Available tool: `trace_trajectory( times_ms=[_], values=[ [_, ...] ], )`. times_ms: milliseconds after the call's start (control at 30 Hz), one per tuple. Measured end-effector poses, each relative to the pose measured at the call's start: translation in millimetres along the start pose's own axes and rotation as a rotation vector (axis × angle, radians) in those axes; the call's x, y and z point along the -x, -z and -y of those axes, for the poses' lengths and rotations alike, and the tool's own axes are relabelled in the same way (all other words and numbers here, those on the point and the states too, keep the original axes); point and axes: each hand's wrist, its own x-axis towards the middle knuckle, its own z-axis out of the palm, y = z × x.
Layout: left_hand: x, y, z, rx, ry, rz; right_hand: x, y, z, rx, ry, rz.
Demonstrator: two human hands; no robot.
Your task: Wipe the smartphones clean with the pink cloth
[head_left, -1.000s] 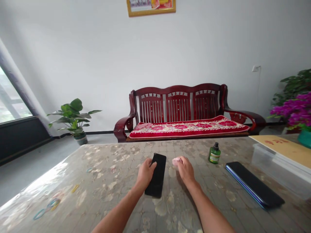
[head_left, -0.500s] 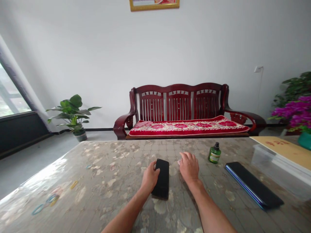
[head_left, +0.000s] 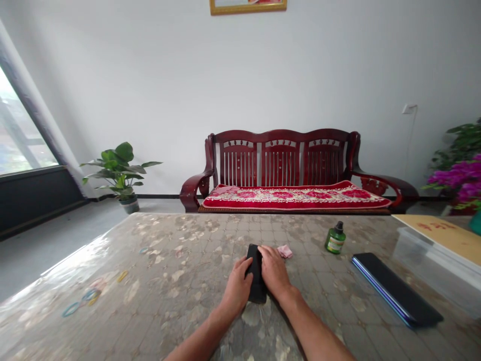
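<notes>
A black phone [head_left: 256,281] lies flat on the patterned table [head_left: 180,281], in the middle. My left hand [head_left: 237,291] curls against its left edge with fingers on the phone. My right hand [head_left: 273,273] rests on its right side, fingers laid over the top end. A small pink cloth [head_left: 284,251] lies on the table just beyond my right hand, free of it. A small green bottle [head_left: 334,239] with a black cap stands upright further right.
A second, larger dark phone [head_left: 394,293] lies at the right. A clear plastic box with a yellow board [head_left: 439,235] on it sits at the far right. Coloured rubber bands [head_left: 86,298] lie at the left. A red wooden bench [head_left: 289,173] stands behind the table.
My right hand has let go of the pink cloth and moved left onto the black phone. The left hand stays on the phone. The camera view shifted slightly.
</notes>
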Motion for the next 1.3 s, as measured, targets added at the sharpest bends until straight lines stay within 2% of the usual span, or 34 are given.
trace_trajectory(
  times_ms=[333,567,833,1000,1133,1233,1300],
  values=[
    [12,-6,2,-0.015,-0.046,0.044,0,0,0,0.047,0.000,0.042],
    [23,8,12,-0.058,-0.166,0.128,1,1,2,0.005,-0.013,0.012],
    [12,26,38,-0.336,-0.218,-0.078,2,14,11,-0.061,0.069,-0.140],
    [5,30,42,-0.391,-0.266,-0.084,6,22,14,-0.089,0.141,-0.162],
    [6,29,44,-0.434,-0.313,-0.063,13,47,-2,-0.125,0.093,-0.254],
    [6,27,46,-0.467,-0.366,-0.059,25,84,-34,-0.111,-0.002,-0.378],
    [7,25,47,-0.489,-0.384,-0.048,34,114,-62,-0.005,-0.064,-0.408]
  ],
)
